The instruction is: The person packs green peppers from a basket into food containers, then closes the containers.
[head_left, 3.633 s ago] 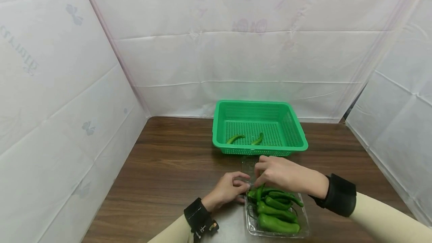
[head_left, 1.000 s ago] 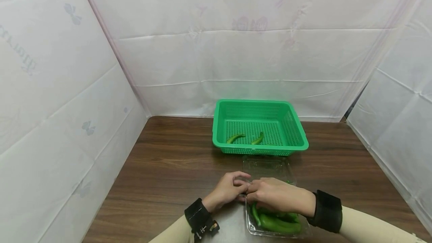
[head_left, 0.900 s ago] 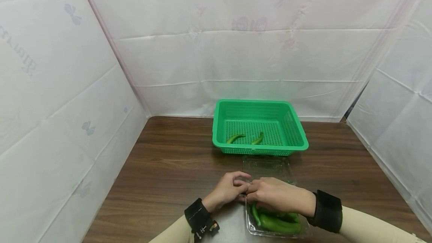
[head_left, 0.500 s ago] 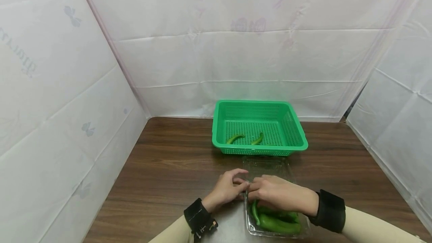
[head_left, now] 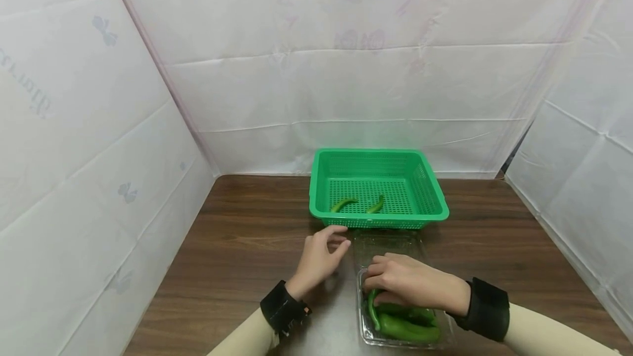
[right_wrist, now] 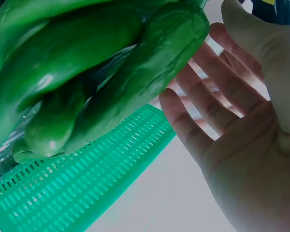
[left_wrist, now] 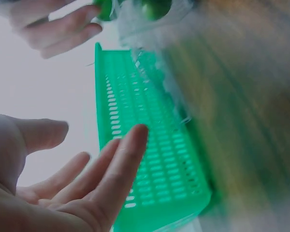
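Observation:
Several green peppers (head_left: 407, 329) lie in a clear plastic container (head_left: 363, 326) at the front of the table. My right hand (head_left: 412, 282) is over its far part, fingers at the stem ends of the peppers. In the right wrist view that hand's fingers look fairly straight beside a large pepper (right_wrist: 140, 77), their tips partly hidden behind it. My left hand (head_left: 318, 257) hovers left of the container, thumb and fingers apart, holding nothing. Behind stands a green basket (head_left: 381, 217) with two small curved peppers, one on the left (head_left: 343, 204) and one near the middle (head_left: 376, 205).
The container's clear lid (head_left: 388, 246) lies folded back on the wooden table (head_left: 247, 251), against the basket's front. White sheets (head_left: 296, 92) wall the table at the back and both sides.
My left hand has left the container's edge and moved up and left, toward the basket. My right hand first came down from above the peppers, then stayed nearly in place. The basket's peppers are unchanged.

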Action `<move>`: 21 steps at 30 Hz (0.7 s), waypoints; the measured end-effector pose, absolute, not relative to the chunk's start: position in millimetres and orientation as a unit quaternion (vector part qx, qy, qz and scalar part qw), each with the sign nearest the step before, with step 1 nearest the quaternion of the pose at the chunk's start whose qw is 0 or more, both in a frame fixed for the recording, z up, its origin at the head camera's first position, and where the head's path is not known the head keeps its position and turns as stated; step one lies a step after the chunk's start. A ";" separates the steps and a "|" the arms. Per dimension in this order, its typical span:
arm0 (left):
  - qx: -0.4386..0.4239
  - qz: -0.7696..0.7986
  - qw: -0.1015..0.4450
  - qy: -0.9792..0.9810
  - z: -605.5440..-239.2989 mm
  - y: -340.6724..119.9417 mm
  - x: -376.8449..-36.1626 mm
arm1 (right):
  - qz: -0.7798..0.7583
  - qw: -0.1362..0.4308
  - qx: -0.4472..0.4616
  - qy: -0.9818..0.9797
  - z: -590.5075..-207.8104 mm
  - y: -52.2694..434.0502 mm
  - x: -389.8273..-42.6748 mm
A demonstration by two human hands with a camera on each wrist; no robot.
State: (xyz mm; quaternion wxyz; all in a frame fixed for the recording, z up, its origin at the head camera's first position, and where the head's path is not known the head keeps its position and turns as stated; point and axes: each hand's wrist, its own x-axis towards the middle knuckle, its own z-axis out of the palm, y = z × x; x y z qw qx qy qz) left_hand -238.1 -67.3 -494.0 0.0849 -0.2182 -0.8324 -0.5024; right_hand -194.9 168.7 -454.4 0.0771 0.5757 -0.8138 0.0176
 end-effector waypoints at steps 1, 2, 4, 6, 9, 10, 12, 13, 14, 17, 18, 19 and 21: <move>-0.216 -0.509 0.102 -0.827 -492.0 -68.1 -240.7 | 0.019 0.077 0.576 -0.814 -454.6 169.0 -194.8; -0.211 -0.516 0.119 -0.822 -489.7 -68.9 -243.4 | 0.020 0.079 0.576 -0.814 -454.9 169.3 -194.7; -0.201 -0.532 0.157 -0.808 -485.9 -71.3 -249.5 | 0.026 0.083 0.575 -0.813 -455.2 169.8 -195.0; -0.187 -0.550 0.194 -0.790 -483.3 -74.2 -256.2 | 0.030 0.094 0.576 -0.812 -455.1 169.8 -195.8; -0.162 -0.555 0.240 -0.780 -480.7 -78.8 -264.2 | 0.037 0.114 0.575 -0.809 -455.0 169.7 -198.2; -0.154 -0.553 0.249 -0.780 -480.6 -80.2 -266.4 | 0.040 0.119 0.574 -0.809 -454.9 169.9 -199.0; -0.139 -0.543 0.259 -0.786 -481.1 -82.1 -269.7 | 0.046 0.128 0.572 -0.809 -454.8 170.2 -200.9; -0.133 -0.537 0.260 -0.791 -481.8 -82.9 -271.0 | 0.049 0.131 0.570 -0.809 -454.8 170.5 -201.7; -0.127 -0.533 0.257 -0.796 -482.5 -83.5 -272.1 | 0.054 0.134 0.569 -0.810 -454.8 170.8 -202.5; -0.112 -0.527 0.245 -0.806 -486.2 -84.7 -275.2 | 0.072 0.148 0.561 -0.811 -453.8 171.0 -205.3; -0.108 -0.527 0.239 -0.808 -487.6 -85.0 -276.1 | 0.077 0.151 0.558 -0.812 -453.0 171.0 -206.0; -0.105 -0.528 0.232 -0.810 -488.7 -85.3 -277.0 | 0.084 0.155 0.554 -0.814 -452.1 170.9 -206.8; -0.099 -0.531 0.219 -0.812 -491.3 -85.5 -279.3 | 0.094 0.164 0.548 -0.815 -449.9 170.3 -208.2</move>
